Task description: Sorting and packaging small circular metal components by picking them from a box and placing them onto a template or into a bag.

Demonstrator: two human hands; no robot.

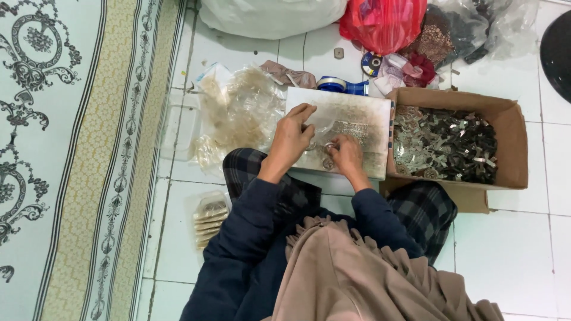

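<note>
The left hand [291,139] and the right hand [345,153] meet over a flat pale board [363,119] that lies on the tiled floor [511,249]. Between them sits a small clear plastic pouch [318,128]: the left fingers curl over its near edge and seem to pinch it, while the right fingers are bunched together around a small silvery ring-shaped piece [329,146] just beside the pouch mouth. A second such piece [328,162] lies on the board just below the right fingers. The pouch looks thin, limp and slippery, so it is best held by its rim; the metal piece appears light, stiff and small, suited to a fingertip pinch. Right of the fingers stands a cardboard box [511,128] of similar shiny pieces; left lies a heap of clear pouches [244,113].
</note>
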